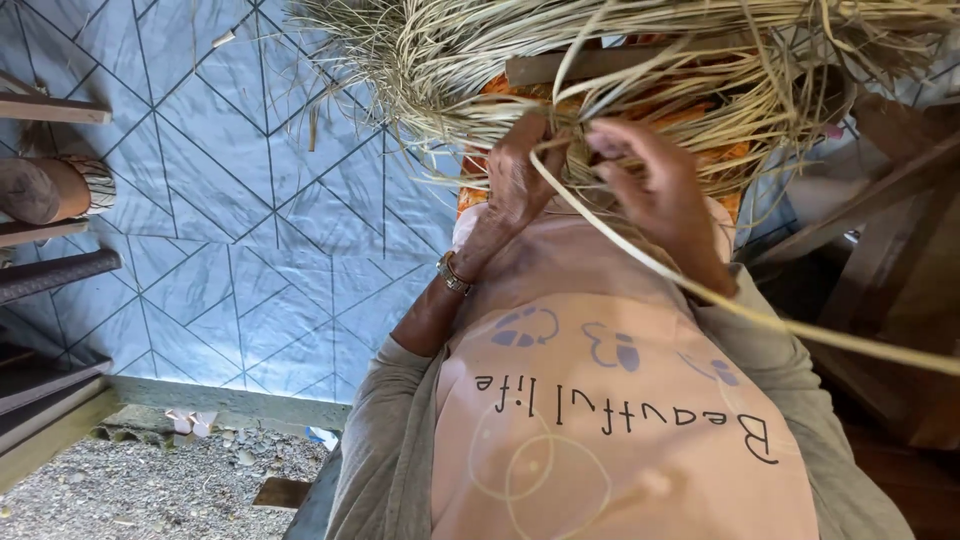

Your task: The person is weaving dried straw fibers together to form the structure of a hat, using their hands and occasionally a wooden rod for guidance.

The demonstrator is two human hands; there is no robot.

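Straw strips (620,60) fill the twelve o'clock part of the view — a loose, pale bundle fanning out over the person's lap, with one long strip (760,315) running from the hands down toward four o'clock. Both hands work at the centre of the bundle, just below it. The left hand (520,175) presses into the strands with its fingers curled and close together, pinching a few strips against the thumb; a metal bracelet (452,273) sits on that wrist. The right hand (655,185), just beside it at one o'clock from centre, has its fingers bent and gathered, nipping the strands at its fingertips. Under the straw shows a patch of orange cloth (715,160). Below the hands, toward six o'clock, lies a pink shirt (620,420) with grey sleeves. At nine o'clock spreads a blue sheet (220,200) with a line pattern — beyond it, wooden planks (50,110) at the edge. Gravel (150,490) lies at seven o'clock, dark wooden furniture (900,270) at three o'clock.
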